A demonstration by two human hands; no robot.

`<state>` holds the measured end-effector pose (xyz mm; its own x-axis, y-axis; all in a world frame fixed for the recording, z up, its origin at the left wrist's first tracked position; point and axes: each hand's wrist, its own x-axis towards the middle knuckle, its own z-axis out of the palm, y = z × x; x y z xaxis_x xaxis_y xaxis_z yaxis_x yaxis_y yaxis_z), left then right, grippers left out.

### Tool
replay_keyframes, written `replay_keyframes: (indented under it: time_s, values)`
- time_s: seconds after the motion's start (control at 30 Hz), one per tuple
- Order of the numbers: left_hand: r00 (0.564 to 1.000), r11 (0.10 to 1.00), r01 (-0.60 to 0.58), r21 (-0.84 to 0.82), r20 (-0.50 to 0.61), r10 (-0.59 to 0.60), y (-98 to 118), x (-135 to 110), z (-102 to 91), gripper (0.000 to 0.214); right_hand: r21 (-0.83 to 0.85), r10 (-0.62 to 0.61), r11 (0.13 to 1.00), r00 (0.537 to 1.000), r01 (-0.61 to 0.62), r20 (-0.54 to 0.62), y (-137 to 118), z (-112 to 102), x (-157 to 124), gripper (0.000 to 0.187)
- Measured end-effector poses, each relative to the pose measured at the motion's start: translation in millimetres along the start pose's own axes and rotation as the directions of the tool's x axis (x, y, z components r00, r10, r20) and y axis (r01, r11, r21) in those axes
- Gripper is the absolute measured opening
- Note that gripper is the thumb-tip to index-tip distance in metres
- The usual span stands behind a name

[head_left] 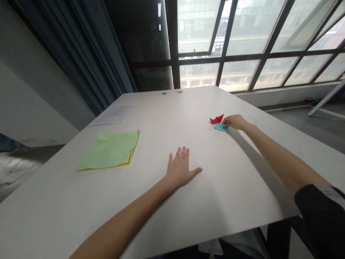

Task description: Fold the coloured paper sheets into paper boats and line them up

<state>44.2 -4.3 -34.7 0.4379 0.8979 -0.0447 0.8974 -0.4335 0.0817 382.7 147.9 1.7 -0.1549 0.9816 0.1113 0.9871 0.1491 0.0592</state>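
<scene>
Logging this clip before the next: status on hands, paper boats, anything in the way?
Right hand pinching blue paper boat. Left hand spread on white table. Red paper boat just beyond, nearest possible obstruction.

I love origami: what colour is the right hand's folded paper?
The folded paper is light blue, clearest in the head view.

White tabletop (172, 124): flat.
Paper stack (110, 149): left side, green uppermost.
Marked sheet (114, 114): beyond the stack.
Red paper boat (216, 120): right side.
Blue paper boat (220, 127): beside the red.
Left hand (178, 172): palm down.
</scene>
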Motion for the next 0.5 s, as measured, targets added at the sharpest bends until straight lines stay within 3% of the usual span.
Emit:
replay_keyframes:
  time_s: [0.17,0.3,0.5]
  values:
    - [1.0,1.0,-0.001,0.003,0.005,0.001,0.8,-0.6,-1.8,0.095,0.069,-0.033,0.997,0.999,0.034,-0.003,8.0,7.9,1.5,0.027]
    - [1.0,1.0,-0.009,0.012,-0.01,0.009,0.1,-0.9,-0.2,0.096,0.163,-0.052,0.984,0.995,0.066,-0.089,9.3,4.4,-2.8,0.029]
    - [1.0,1.0,-0.011,0.012,-0.026,0.011,-0.8,-0.8,2.0,0.097,0.19,-0.132,0.963,0.946,0.193,-0.295,-26.7,-21.2,-21.6,0.033]
